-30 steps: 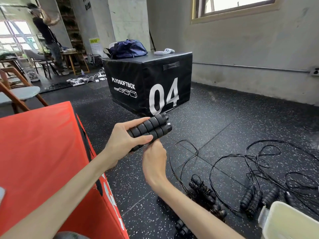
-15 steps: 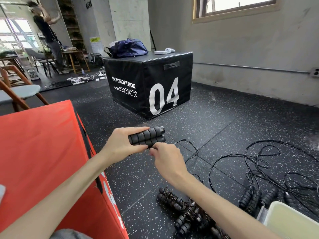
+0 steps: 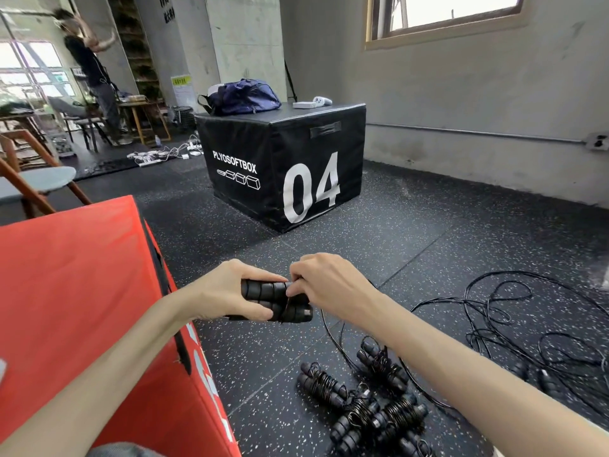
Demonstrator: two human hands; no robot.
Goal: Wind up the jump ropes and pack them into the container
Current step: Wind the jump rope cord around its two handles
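My left hand (image 3: 230, 291) grips two black foam jump rope handles (image 3: 280, 301) held side by side above the floor. My right hand (image 3: 329, 285) pinches the thin black cord at the handles' right end, where a turn of cord crosses them. The cord (image 3: 333, 338) trails down from the handles to the floor. Several wound jump ropes (image 3: 365, 407) lie in a pile on the floor below my right forearm. Loose tangled ropes (image 3: 514, 328) spread over the floor at right. The container is hidden behind my right arm.
A red plyo box (image 3: 82, 308) stands close on my left. A black plyo box marked 04 (image 3: 286, 169) stands ahead with a blue bag (image 3: 244, 97) on top. A person stands far back left, near chairs and tables.
My right hand has risen from under the handles to their right end and holds the cord there. The handles dropped lower and levelled out. The view tilted, so more wound ropes show.
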